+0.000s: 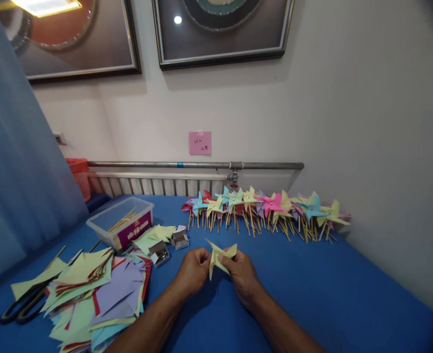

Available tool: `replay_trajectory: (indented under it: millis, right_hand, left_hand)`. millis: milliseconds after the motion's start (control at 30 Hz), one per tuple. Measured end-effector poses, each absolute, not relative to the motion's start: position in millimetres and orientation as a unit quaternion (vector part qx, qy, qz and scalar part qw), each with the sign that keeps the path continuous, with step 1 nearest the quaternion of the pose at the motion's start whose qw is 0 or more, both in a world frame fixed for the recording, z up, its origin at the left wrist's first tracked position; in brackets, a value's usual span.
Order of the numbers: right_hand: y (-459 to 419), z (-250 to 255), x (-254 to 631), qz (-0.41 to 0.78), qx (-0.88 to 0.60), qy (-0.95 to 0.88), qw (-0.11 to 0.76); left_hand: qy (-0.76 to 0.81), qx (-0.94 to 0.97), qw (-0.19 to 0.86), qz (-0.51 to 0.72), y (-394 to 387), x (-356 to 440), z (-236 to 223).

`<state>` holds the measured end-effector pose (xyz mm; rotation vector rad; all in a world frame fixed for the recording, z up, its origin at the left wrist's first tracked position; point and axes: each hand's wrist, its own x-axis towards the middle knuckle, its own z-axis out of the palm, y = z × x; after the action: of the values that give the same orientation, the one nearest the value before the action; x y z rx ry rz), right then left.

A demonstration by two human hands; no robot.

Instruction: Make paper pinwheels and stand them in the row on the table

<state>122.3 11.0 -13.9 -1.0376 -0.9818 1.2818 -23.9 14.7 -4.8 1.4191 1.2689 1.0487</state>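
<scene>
One pale-yellow folded-paper pinwheel (216, 253) is held above the blue-covered table (297, 279): right hand (244, 275) pinching its middle, left hand (193, 271) curled at its edge, hold unclear. Light pressure should keep folds neat.

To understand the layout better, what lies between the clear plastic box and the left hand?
The head view shows light green paper beside the clear plastic box, then two small open boxes, then a stretch of blue surface before the left hand.

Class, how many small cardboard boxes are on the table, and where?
2. The nearer box, holding small shiny pieces, and the farther box, behind it to the right; both forward-left of the left hand. Others may be hidden.
</scene>
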Motion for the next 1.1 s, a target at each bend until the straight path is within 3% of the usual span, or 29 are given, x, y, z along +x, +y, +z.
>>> replay_trajectory:
  millis: [233, 1100]
  right_hand:
    - [9.5, -10.5, 121.8, 0.546, -0.445, -0.420, 0.572]
    - [9.6, -9.9, 119.8, 0.583, -0.403, -0.385, 0.592]
  left_hand:
    - [0.527, 0.593, 0.437, 0.424, 12.8, -24.0, -2.8]
    - [0.514, 0.568, 0.483, 0.424, 12.8, -20.9, 0.0]
